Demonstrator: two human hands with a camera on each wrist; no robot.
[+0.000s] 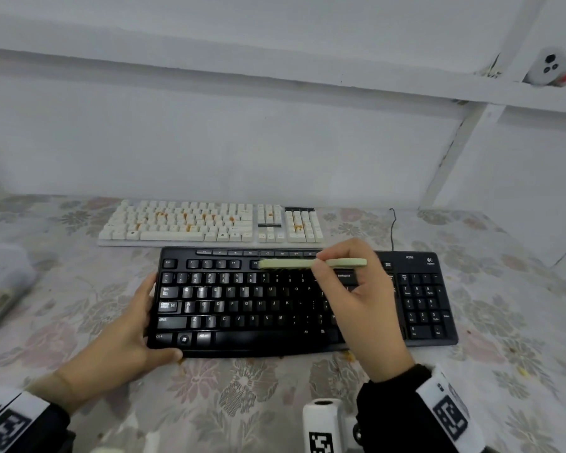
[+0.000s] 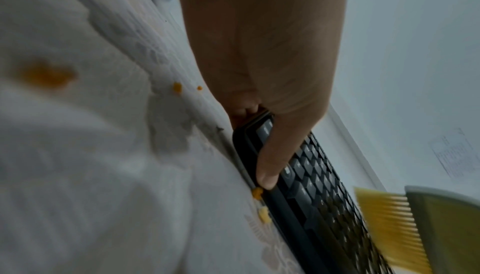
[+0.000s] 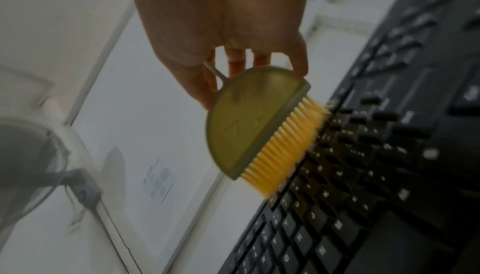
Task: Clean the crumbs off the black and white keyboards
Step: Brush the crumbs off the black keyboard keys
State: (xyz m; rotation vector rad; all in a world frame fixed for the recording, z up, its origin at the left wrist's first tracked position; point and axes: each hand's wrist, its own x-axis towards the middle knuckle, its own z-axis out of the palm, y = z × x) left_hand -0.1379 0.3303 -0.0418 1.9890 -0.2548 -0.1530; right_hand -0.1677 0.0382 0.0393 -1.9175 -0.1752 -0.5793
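Floral tablecloth point(image 1: 79, 282) — left hand point(image 1: 125, 325) gripping black keyboard point(image 1: 242, 308) edge, right hand point(image 1: 366, 295) pinching brush point(image 1: 288, 263).

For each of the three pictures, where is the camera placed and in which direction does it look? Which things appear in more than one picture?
Head: worn on the head, looks forward and down at the black keyboard, the white keyboard behind; both hands and sleeves show.
Left wrist: looks along the left hand gripping the black keyboard's end; crumbs on the cloth.
Right wrist: looks along the right hand holding the brush, bristles on the keys.
Shared: all show the black keyboard and brush.
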